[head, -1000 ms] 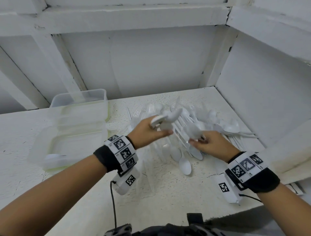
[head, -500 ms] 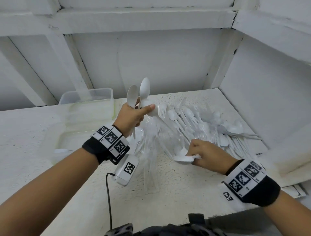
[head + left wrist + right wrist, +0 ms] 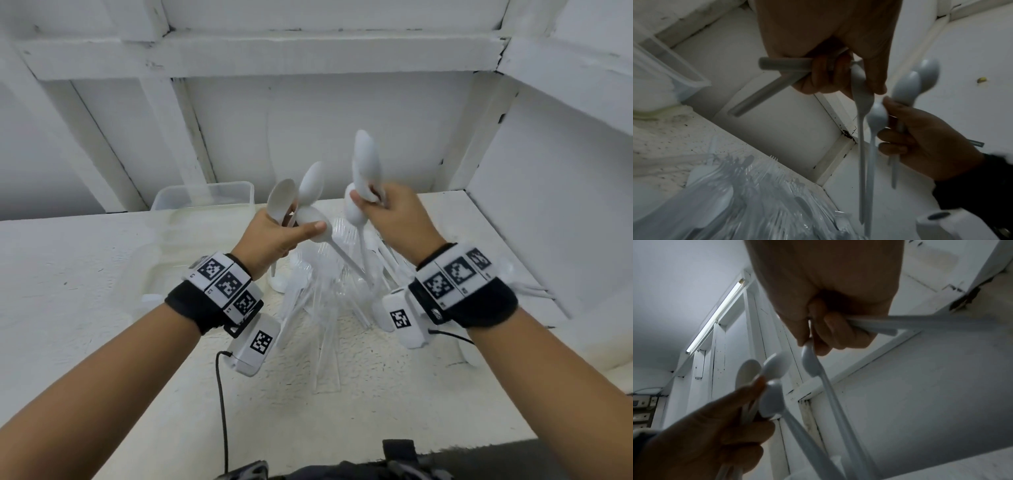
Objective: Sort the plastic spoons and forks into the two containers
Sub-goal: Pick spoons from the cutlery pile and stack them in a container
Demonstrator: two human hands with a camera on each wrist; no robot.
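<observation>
Both hands are raised above a pile of white and clear plastic cutlery point(image 3: 325, 291) on the table. My left hand point(image 3: 301, 222) grips three white spoons point(image 3: 310, 185), bowls up, with its thumb across one bowl. Close on its right, my right hand point(image 3: 368, 198) grips white spoons point(image 3: 365, 161), one bowl pointing high and another point(image 3: 354, 210) beside the thumb. In the left wrist view my left hand point(image 3: 838, 81) curls round spoon handles point(image 3: 781, 65), with the right hand point(image 3: 920, 138) opposite. The right wrist view shows my right hand point(image 3: 824, 337) holding spoons point(image 3: 810, 363).
A clear plastic container point(image 3: 205, 193) stands at the back left, and a second clear one point(image 3: 150, 253) lies nearer, left of the pile. White walls and beams close in the back and right. More spoons point(image 3: 534, 291) lie behind my right wrist.
My right hand lifted spoons off the pile and rose beside my left hand. The left hand rose and shifted slightly right, still holding its spoons.
</observation>
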